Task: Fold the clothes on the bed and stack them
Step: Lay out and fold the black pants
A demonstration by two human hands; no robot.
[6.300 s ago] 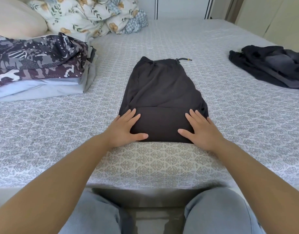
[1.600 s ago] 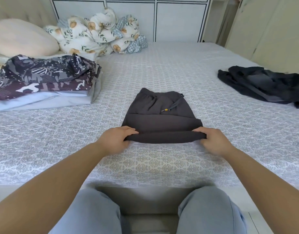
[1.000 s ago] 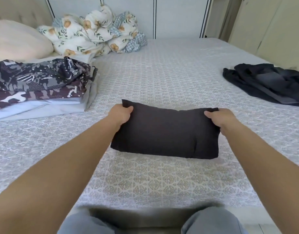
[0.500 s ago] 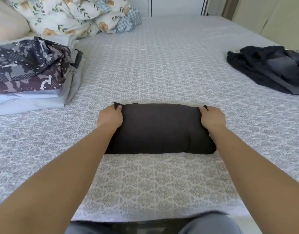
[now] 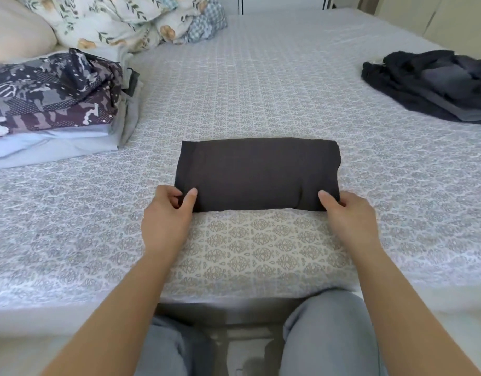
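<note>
Both hands, left hand [image 5: 167, 213] and right hand [image 5: 347, 213], pinch the folded black shorts [image 5: 257, 172] by the near corners; lift level toward the stack [image 5: 52, 104] at 10 o'clock.

The folded dark cloth [image 5: 257, 173] between the fingers looks soft and matt; the bed sheet [image 5: 261, 256] under them looks bumpy.

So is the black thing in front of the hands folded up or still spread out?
Folded. The black garment lies as a compact rectangle on the bed, with the left hand and right hand gripping its near corners.
</note>
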